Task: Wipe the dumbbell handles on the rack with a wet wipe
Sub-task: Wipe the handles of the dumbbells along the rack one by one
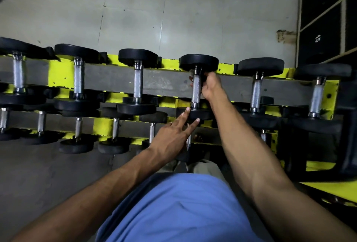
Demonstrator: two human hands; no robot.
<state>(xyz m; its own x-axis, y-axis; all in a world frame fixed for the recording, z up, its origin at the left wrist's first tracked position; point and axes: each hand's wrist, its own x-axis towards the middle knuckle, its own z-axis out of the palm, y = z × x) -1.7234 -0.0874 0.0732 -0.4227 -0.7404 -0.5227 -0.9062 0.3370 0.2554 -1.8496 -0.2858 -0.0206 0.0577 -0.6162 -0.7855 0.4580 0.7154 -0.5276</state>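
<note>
A yellow and grey rack (pixel 58 73) carries two rows of black dumbbells with knurled steel handles. My right hand (pixel 211 86) is curled round the upper part of the handle (pixel 196 93) of the fourth dumbbell in the top row. A small pale bit, apparently the wet wipe (pixel 191 72), shows at the handle's far end under my fingers; most of it is hidden. My left hand (pixel 174 133) reaches forward with straight, spread fingers, and its fingertips touch the near black head (pixel 204 115) of that same dumbbell.
Neighbouring top-row handles stand left (pixel 138 83) and right (pixel 256 93) of the held one. Smaller dumbbells fill the lower row (pixel 115 127). A tiled wall (pixel 135 9) is behind the rack, and numbered black lockers (pixel 320 15) are at the far right.
</note>
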